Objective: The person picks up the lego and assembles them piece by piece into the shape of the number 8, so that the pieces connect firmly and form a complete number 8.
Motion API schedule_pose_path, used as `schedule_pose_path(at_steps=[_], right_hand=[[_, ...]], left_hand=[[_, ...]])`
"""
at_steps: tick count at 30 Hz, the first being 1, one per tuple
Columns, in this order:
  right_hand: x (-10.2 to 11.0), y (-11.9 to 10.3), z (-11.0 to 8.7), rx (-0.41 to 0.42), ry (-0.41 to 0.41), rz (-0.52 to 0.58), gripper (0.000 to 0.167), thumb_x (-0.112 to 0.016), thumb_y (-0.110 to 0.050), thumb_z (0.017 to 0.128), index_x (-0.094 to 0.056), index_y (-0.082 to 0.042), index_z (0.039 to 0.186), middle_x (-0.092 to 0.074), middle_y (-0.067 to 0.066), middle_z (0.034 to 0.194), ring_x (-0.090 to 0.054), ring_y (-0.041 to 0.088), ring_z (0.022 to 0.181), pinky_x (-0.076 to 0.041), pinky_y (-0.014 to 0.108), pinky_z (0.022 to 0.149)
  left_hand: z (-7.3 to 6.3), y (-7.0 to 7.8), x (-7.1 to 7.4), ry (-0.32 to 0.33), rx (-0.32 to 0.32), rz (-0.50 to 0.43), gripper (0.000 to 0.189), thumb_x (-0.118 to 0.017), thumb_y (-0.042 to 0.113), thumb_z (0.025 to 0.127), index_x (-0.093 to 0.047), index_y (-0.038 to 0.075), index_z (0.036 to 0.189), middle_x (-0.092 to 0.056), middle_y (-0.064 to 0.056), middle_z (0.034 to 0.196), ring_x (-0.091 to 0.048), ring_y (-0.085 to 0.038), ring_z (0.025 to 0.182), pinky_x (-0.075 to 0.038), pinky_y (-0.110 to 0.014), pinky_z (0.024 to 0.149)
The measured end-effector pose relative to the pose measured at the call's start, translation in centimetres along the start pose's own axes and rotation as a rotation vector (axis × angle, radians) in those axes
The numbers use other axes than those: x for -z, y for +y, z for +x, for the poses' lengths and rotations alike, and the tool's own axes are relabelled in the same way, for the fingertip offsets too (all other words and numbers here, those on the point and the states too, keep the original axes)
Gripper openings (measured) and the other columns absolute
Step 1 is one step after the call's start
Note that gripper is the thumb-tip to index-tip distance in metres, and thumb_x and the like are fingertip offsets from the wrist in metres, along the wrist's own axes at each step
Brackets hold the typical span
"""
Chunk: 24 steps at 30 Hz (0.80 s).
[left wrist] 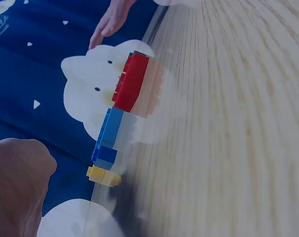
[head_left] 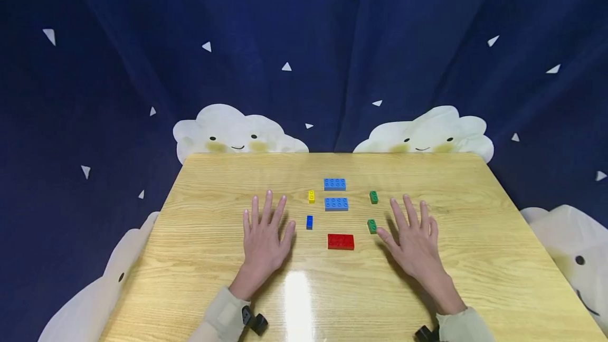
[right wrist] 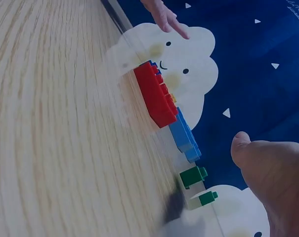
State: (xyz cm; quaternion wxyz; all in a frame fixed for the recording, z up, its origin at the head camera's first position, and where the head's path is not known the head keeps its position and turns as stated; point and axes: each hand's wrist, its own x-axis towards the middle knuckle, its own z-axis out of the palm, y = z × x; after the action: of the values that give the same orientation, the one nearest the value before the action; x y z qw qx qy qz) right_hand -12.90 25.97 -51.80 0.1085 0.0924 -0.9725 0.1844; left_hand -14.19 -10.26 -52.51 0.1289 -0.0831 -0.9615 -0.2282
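My left hand (head_left: 264,244) is spread palm down over the table, left of the bricks, with nothing in it. Nearest to it are a small dark blue brick (head_left: 310,222) and a small yellow brick (head_left: 311,197). My right hand (head_left: 416,244) is spread likewise on the other side, its thumb close to a small green brick (head_left: 372,226); whether they touch I cannot tell. Behind that lies a second green brick (head_left: 373,197). Between the hands are a red brick (head_left: 340,241) and two larger blue bricks (head_left: 336,204), one behind the other.
The wooden table (head_left: 199,278) ends at a back edge against a dark blue curtain (head_left: 304,41) printed with white clouds and triangles. A bright glare strip lies on the tabletop near the front. Small black cameras (head_left: 255,321) sit on both wrists.
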Motion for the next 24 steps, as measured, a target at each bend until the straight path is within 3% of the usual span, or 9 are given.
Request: schedule_pose_path(at_steps=[16,20,24], right_hand=[[-1.2,-1.2,0.0,0.025,-0.02,0.017,0.081,-0.056,-0.055,0.104,-0.022,-0.02,0.168,-0.01,0.017,0.173,0.009,0.049,0.157,-0.007,0.077,0.113],[-1.6,-1.9,-0.1,0.045,-0.017,0.034,0.077,-0.059,-0.053,0.103,-0.029,-0.02,0.166,-0.013,0.018,0.173,0.006,0.05,0.157,-0.007,0.076,0.113],[-2.2,-2.7,-0.4,0.077,-0.022,0.034,0.07,-0.061,-0.052,0.102,-0.039,-0.023,0.162,-0.013,0.017,0.172,0.0,0.053,0.155,-0.008,0.076,0.112]], left_hand=[[0.3,0.6,-0.8,-0.033,-0.014,-0.02,0.065,-0.046,0.048,0.108,-0.03,0.025,0.166,-0.01,-0.011,0.175,0.001,-0.044,0.159,-0.001,-0.068,0.122],[0.4,0.8,-1.1,-0.035,-0.027,-0.047,0.066,-0.048,0.048,0.107,-0.029,0.025,0.166,-0.008,-0.012,0.175,0.003,-0.044,0.159,-0.001,-0.067,0.122],[0.6,1.0,-1.4,-0.009,-0.07,-0.104,0.068,-0.054,0.045,0.106,-0.031,0.024,0.166,-0.012,-0.021,0.172,-0.006,-0.049,0.157,-0.011,-0.069,0.121]])
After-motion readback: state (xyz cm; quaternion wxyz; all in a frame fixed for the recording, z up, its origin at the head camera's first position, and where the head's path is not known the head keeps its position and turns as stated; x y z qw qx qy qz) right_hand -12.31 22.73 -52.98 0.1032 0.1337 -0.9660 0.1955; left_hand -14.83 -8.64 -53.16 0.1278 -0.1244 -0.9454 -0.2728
